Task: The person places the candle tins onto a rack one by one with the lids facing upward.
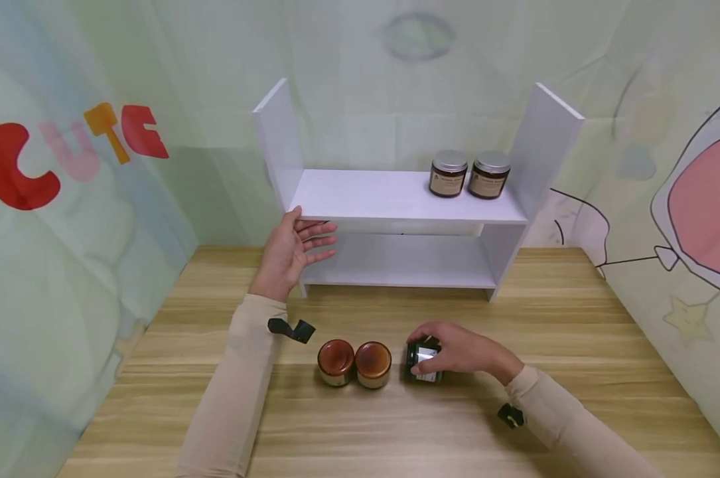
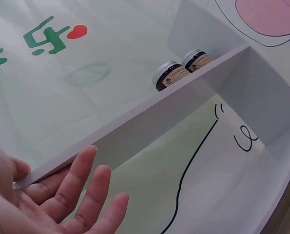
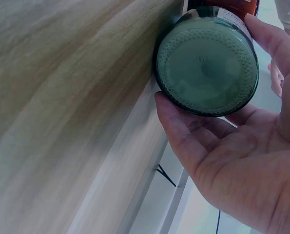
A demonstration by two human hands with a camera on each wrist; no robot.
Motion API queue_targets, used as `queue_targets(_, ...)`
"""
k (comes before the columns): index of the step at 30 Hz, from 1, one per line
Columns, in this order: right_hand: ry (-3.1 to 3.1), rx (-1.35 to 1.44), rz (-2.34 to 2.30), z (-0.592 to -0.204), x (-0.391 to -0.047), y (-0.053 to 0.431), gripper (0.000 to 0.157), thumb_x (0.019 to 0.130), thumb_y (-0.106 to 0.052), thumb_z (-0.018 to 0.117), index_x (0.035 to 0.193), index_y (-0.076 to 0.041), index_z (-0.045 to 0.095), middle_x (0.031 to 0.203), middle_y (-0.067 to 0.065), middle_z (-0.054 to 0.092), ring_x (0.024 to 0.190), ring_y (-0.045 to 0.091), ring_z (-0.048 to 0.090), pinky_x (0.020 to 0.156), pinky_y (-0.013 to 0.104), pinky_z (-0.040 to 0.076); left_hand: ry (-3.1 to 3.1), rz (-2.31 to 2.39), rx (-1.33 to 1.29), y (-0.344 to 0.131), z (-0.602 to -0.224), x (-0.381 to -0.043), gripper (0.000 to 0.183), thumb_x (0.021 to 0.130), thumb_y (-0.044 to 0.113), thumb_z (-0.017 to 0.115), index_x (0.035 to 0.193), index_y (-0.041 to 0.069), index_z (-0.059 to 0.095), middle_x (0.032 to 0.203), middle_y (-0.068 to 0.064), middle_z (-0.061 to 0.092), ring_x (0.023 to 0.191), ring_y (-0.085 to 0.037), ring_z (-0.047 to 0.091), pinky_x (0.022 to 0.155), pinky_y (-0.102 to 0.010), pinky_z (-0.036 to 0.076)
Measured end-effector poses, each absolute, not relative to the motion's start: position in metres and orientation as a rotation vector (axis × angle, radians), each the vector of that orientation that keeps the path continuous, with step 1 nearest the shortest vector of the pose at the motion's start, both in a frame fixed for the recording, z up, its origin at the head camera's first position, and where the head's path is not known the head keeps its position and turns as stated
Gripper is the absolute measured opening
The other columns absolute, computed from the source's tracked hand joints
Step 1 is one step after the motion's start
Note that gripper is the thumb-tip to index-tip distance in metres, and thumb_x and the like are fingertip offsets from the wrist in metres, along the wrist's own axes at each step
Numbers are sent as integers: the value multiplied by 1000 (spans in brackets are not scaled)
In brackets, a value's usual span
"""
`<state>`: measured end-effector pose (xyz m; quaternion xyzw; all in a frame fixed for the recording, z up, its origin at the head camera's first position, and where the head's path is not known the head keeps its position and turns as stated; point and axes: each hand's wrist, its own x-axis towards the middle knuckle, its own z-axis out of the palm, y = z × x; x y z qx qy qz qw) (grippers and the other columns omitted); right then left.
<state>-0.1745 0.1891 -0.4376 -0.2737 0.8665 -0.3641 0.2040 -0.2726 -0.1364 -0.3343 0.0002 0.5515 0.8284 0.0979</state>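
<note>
My left hand (image 1: 288, 255) pinches the left front edge of a white two-tier shelf (image 1: 365, 192), thumb on top of the upper board and forefinger beneath it, the other fingers spread. On the table in front, my right hand (image 1: 455, 348) grips a dark green glass jar (image 1: 427, 362) with a pale label. The jar lies tipped on its side, and its round base (image 3: 205, 68) faces the right wrist camera. Just left of it are two amber glass jars, one on the left (image 1: 336, 360) and one on the right (image 1: 373, 363), side by side.
Two dark brown jars with silver lids, one left (image 1: 448, 174) and one right (image 1: 489, 175), stand at the right end of the upper board. The shelf's side panels (image 1: 545, 143) rise above that board. Printed cloth walls (image 1: 97, 279) enclose the wooden table (image 1: 312, 438).
</note>
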Motion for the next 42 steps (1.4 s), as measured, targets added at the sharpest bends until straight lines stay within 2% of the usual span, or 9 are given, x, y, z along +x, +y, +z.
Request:
queue_targets(9,2426,-786,-977,-437,-175,187,58,82,-39,83,126,-5,66,114,1,66,103,21,61,88,35,51,1648,2441,-3,-138,-334,-272,48,109,44,39,116,3,63,97,-3,77,91,-23,72,80,-40,61)
queue_targets(20,2430,-811,-940,-438,-176,184,59,82,-40,83,124,-3,66,113,1,67,101,20,61,85,29,50,1671,2414,10,-140,-334,-272,49,110,43,39,120,1,61,99,-2,77,92,-23,71,80,-39,61)
queue_targets(30,2462,-815,-860,-434,-175,180,57,83,-43,81,124,-6,67,118,1,66,107,17,60,91,34,50,1678,2406,19,-140,-334,-275,52,110,43,39,126,-2,59,103,-4,77,93,-24,71,79,-39,61)
queue_targets(42,2455,-818,-824,-435,-177,178,56,83,-44,81,122,-7,67,116,-1,66,106,15,60,92,34,50,1702,2399,-13,-139,-335,-275,57,109,46,39,128,-3,61,102,-4,77,95,-25,71,79,-40,61)
